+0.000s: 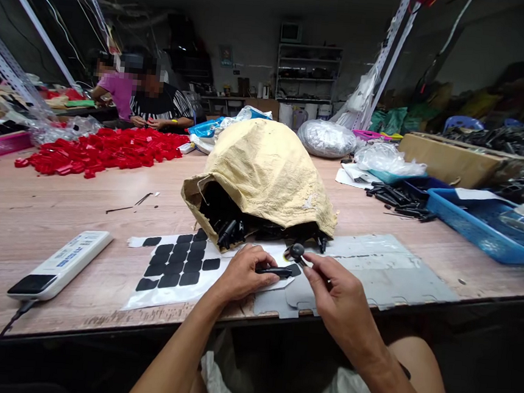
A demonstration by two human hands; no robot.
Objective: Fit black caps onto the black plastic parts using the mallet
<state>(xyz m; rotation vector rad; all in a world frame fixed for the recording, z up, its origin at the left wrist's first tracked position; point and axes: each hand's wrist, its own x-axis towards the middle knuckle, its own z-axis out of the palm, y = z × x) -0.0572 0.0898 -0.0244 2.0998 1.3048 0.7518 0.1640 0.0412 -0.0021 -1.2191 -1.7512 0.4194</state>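
Observation:
My left hand (245,273) is closed around a slim black plastic part (274,271) near the table's front edge. My right hand (335,288) pinches a second black part with a round knob end (297,251), held close to the first. Both hands hover over a white backing sheet (152,294) carrying several black square pads (176,265). Just behind them a yellow woven sack (266,172) lies open toward me, with black plastic parts (229,231) spilling from its mouth.
A white remote control (60,263) lies at the front left. A grey flat sheet (375,269) lies to the right. Blue baskets (479,225) and loose black parts (399,199) are further right. Red parts (105,151) are piled at the back left, where two people sit.

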